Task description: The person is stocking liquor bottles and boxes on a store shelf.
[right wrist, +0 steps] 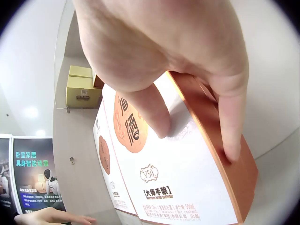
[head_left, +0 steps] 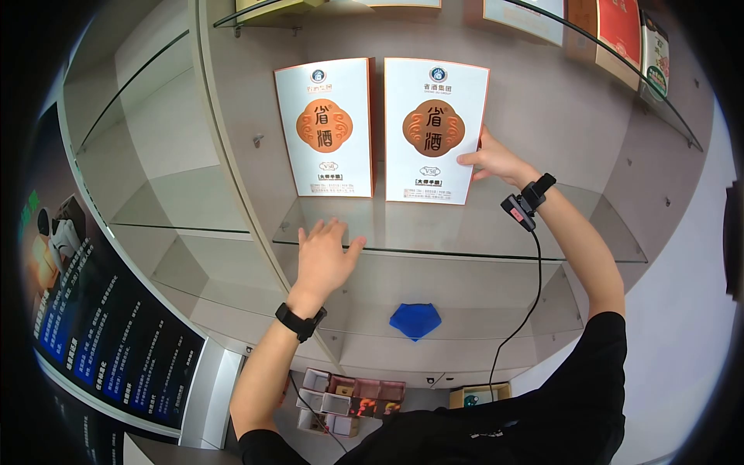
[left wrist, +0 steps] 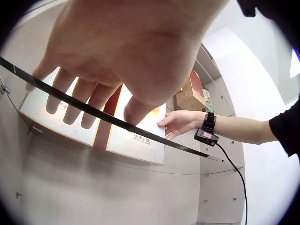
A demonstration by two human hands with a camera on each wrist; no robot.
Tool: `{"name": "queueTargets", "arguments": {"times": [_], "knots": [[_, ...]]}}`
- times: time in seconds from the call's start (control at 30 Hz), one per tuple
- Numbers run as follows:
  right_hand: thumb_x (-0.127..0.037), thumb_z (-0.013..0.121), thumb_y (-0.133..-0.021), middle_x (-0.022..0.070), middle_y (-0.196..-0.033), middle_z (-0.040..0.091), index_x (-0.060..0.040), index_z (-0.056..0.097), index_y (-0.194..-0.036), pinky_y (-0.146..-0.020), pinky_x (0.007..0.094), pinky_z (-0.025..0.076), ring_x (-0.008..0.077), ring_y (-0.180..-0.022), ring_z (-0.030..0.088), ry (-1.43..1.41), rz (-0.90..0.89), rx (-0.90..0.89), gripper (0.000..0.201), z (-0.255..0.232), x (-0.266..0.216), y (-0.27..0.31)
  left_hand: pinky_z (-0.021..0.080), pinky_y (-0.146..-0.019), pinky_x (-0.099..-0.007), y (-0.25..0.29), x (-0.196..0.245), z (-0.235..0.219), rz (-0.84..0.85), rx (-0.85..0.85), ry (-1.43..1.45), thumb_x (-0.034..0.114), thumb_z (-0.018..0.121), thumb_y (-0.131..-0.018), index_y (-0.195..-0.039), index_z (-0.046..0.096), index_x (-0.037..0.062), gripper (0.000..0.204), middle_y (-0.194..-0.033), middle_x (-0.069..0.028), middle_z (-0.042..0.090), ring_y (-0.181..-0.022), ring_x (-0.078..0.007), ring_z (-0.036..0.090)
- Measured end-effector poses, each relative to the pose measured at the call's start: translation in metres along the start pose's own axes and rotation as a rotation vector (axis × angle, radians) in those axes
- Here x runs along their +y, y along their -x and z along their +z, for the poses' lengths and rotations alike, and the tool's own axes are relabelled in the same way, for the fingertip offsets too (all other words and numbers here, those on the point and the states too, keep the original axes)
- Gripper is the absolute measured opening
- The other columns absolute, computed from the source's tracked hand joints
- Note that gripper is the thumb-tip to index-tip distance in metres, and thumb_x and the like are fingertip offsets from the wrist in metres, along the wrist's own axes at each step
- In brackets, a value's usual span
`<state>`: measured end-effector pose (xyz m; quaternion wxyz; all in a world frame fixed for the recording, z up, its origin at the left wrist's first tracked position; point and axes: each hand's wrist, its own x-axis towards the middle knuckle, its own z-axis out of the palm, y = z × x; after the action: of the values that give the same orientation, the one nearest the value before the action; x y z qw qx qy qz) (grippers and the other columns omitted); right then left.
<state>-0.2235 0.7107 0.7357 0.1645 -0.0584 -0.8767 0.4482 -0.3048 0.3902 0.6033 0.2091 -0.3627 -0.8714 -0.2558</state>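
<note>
Two white liquor boxes with orange edges and round copper emblems stand upright side by side on a glass shelf [head_left: 349, 225]. My right hand [head_left: 500, 159] grips the right liquor box [head_left: 411, 170] by its right edge. In the right wrist view the thumb [right wrist: 157, 115] lies on the white front, the other fingers [right wrist: 229, 126] on the orange side. My left hand [head_left: 324, 252] is spread at the shelf's front edge, below the left liquor box [head_left: 333, 77]. The left wrist view shows its palm and straight fingers [left wrist: 56, 96], holding nothing.
A blue cloth [head_left: 415, 321] lies on the level below. Red and white boxes [head_left: 604, 35] stand on the upper glass shelf, whose edge runs above the right arm. Open small boxes [head_left: 337, 403] sit on the floor. A dark poster panel [head_left: 101, 310] stands at left. Cables hang from the wrists.
</note>
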Motion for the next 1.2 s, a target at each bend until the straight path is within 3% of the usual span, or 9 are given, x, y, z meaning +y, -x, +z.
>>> {"name": "queueTargets", "arguments": {"times": [0.13,0.3,0.73,0.83,1.0,1.17,1.2], "knots": [[-0.013,0.066,-0.082,0.0176,-0.138,0.04,-0.0119,0.004,-0.149,-0.082,0.0454,0.058,0.0306,-0.125,0.048,-0.001,-0.002,-0.012,0.092,0.002,0.001,-0.006,0.026,-0.106,-0.0643,0.002,0.0,0.001,0.005,0.016,0.004,0.038,0.06,-0.089,-0.112,0.062,-0.0015,0.045,-0.126,-0.0234,0.058,-0.125,-0.0444,0.047],[-0.012,0.065,-0.082,0.0181,-0.14,0.038,-0.0113,0.004,-0.149,-0.085,0.0476,0.057,0.0313,-0.128,0.045,-0.003,-0.008,-0.032,0.091,0.003,0.0,-0.01,0.026,-0.107,-0.0624,0.003,0.001,0.0,-0.013,-0.006,-0.006,0.042,0.06,-0.089,-0.116,0.062,0.0024,0.048,-0.128,-0.0226,0.057,-0.126,-0.0435,0.046],[-0.011,0.064,-0.083,0.0184,-0.142,0.036,-0.0122,0.002,-0.149,-0.087,0.0515,0.055,0.0327,-0.13,0.042,-0.025,-0.008,-0.034,0.091,0.009,-0.001,-0.015,0.028,-0.106,-0.0619,0.004,0.001,-0.001,-0.014,-0.017,0.005,0.041,0.061,-0.089,-0.116,0.061,0.0017,0.048,-0.127,-0.0226,0.058,-0.125,-0.0443,0.047],[-0.006,0.062,-0.082,0.0174,-0.14,0.04,-0.0136,0.006,-0.148,-0.085,0.0501,0.056,0.0326,-0.122,0.053,-0.005,-0.031,0.015,0.087,0.012,0.0,-0.015,0.029,-0.105,-0.0618,0.004,0.003,-0.002,-0.019,-0.028,-0.005,0.041,0.061,-0.089,-0.115,0.061,0.0026,0.046,-0.123,-0.0223,0.06,-0.124,-0.0449,0.048],[-0.007,0.062,-0.08,0.0173,-0.133,0.047,-0.0095,0.01,-0.146,-0.076,0.0462,0.059,0.0304,-0.114,0.058,0.032,-0.102,0.046,0.085,0.015,0.007,-0.021,0.028,-0.107,-0.0616,0.003,0.007,-0.006,-0.028,-0.048,0.007,0.04,0.061,-0.088,-0.116,0.06,0.0003,0.048,-0.12,-0.0232,0.061,-0.122,-0.0434,0.05],[-0.013,0.064,-0.081,0.0168,-0.13,0.051,-0.0086,0.013,-0.145,-0.079,0.0457,0.057,0.0284,-0.115,0.058,-0.003,-0.142,-0.033,0.083,0.008,0.034,-0.042,0.024,-0.111,-0.0559,0.019,0.001,0.012,0.037,0.165,0.053,0.034,0.06,-0.09,-0.118,0.06,0.0027,0.042,-0.129,-0.0199,0.056,-0.131,-0.0398,0.041],[-0.018,0.065,-0.082,0.0175,-0.131,0.05,-0.0083,0.018,-0.145,-0.085,0.0471,0.055,0.0285,-0.117,0.056,0.013,-0.117,-0.016,0.079,0.01,0.033,-0.041,0.024,-0.111,-0.0552,0.025,0.003,0.013,0.036,0.236,0.067,0.032,0.06,-0.09,-0.117,0.06,0.0028,0.04,-0.13,-0.0191,0.055,-0.132,-0.0392,0.04]]}}
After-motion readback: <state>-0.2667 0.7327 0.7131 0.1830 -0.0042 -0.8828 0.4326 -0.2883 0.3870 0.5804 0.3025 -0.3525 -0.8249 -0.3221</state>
